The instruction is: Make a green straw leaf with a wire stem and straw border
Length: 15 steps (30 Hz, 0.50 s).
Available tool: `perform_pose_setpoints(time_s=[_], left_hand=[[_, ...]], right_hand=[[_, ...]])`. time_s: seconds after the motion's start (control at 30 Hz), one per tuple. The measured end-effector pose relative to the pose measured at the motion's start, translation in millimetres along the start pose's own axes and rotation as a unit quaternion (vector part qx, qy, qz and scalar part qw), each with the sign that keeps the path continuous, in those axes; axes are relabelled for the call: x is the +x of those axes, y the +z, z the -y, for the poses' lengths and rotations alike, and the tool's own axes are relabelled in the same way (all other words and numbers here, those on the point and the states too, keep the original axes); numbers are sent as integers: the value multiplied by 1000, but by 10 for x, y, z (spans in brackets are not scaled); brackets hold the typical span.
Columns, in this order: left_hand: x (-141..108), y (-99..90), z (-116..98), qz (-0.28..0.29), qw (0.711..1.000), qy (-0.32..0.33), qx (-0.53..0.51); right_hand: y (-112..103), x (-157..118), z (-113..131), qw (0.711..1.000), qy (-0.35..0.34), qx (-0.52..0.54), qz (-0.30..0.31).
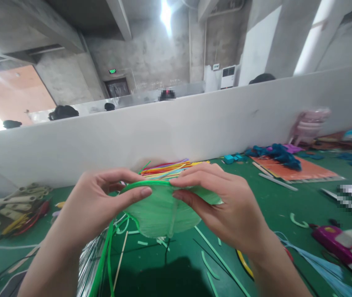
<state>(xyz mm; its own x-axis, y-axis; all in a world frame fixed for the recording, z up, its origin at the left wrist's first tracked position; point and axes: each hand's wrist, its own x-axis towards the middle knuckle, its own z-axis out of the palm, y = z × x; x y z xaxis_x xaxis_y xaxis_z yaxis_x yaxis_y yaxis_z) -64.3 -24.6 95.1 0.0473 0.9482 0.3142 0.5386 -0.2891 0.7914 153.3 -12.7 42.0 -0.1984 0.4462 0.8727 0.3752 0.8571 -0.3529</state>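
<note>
Held up in front of me is a pale green, translucent leaf-shaped piece (157,214) with a lighter rib down its middle. A bright green strip (152,182) runs along its top edge. At the left part of that edge, my left hand (101,202) is closed, thumb in front and fingers behind. My right hand (222,202) pinches the same edge right of the rib, its fingertips on the strip. Some of the right side of the piece is hidden behind my right hand. Long green strips (103,260) hang down below my left hand.
Colourful strips (166,168) lie behind the piece, against a white partition (126,140). Beige rolls (17,204) and pliers lie left. Green offcuts (208,264) are scattered on the green table (151,272). A purple-and-white device (346,247) and an orange board (305,167) lie right.
</note>
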Motion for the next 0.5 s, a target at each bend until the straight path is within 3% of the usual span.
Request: perform_pose_setpoints(time_s=[0.5], left_hand=[[49,3,-64,9,995,65,70]], right_hand=[[25,13,20,1000,-2,-4,5]])
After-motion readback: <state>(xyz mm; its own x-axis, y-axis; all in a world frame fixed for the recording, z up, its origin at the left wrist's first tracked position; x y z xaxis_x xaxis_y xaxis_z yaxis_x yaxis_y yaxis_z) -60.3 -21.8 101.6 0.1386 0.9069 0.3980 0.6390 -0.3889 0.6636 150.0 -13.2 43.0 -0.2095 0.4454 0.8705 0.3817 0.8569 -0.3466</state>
